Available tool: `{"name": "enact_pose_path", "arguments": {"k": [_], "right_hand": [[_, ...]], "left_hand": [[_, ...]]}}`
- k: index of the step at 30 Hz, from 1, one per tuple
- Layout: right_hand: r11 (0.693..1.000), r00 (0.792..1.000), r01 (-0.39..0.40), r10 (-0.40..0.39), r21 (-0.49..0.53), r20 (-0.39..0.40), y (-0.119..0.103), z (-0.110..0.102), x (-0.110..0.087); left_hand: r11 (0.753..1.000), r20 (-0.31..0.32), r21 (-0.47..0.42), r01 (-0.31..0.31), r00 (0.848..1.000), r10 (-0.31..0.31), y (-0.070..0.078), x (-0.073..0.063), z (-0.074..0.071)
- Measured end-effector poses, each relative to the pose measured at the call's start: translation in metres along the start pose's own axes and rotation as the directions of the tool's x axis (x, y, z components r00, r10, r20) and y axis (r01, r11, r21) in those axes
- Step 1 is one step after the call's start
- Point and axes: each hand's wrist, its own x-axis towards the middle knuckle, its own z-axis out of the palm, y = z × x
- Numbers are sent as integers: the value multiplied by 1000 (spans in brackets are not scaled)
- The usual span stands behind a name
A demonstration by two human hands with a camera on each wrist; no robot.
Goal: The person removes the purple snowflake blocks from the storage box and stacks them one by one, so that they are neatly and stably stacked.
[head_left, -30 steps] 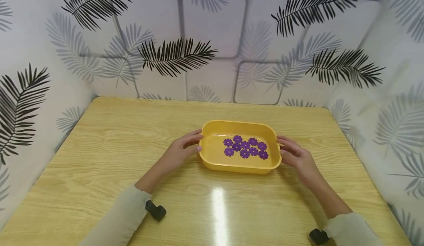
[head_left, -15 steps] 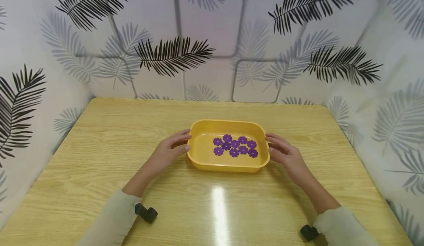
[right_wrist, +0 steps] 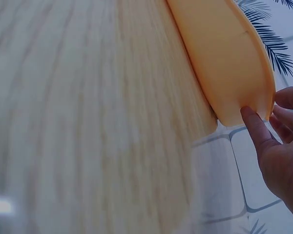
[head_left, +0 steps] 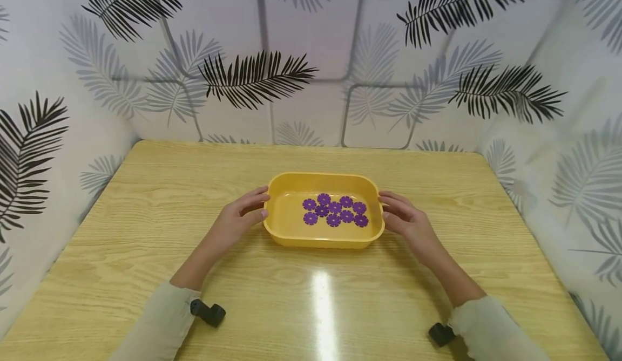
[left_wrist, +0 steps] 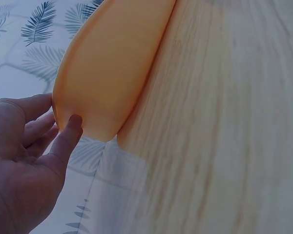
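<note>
A yellow plastic tray (head_left: 286, 215) with rounded corners sits on the wooden table, holding several purple notched flower-shaped discs (head_left: 334, 207). At its left end my left hand (head_left: 235, 218) grips the tray, thumb on the outer wall and fingers at the rim. My right hand (head_left: 410, 223) holds the opposite end in much the same way. Close up in the left wrist view, the left thumb (left_wrist: 68, 139) presses on the tray wall (left_wrist: 105, 73). From the right wrist view, the right thumb (right_wrist: 256, 127) touches the wall too, with the other fingers partly hidden behind the rim.
The light wooden table (head_left: 160, 204) extends around the tray on all sides. Behind it and at both sides rise walls with a leaf pattern (head_left: 301, 107). A bright reflection lies on the tabletop in front.
The tray with its discs has shifted left across the table, both hands moving along with it and keeping their hold at its ends. The discs keep their arrangement.
</note>
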Motion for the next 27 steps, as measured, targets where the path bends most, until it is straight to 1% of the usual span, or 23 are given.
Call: {"name": "enact_pose_path", "arguments": {"k": [7,13,17,23,27], "right_hand": [[999,1000,-3,4,44,-18,-2,9,4],[997,999,-11,14,72,-37,-3,13,4],[997,999,-18,22,73,-46,-2,13,5],[998,998,-26,29,62,-49,-2,13,5],[998,998,-37,40,56,-49,-1,13,7]], "left_hand": [[1000,-6,1,2,1000,-2,-2,-3,-6],[1000,-14,-8,14,1000,-14,-2,-3,-7],[1000,-15,-17,18,1000,-18,-2,-2,-7],[999,-13,-32,8,1000,-8,-2,-2,-7],[1000,-14,-10,9,1000,-9,2,-3,-8]]}}
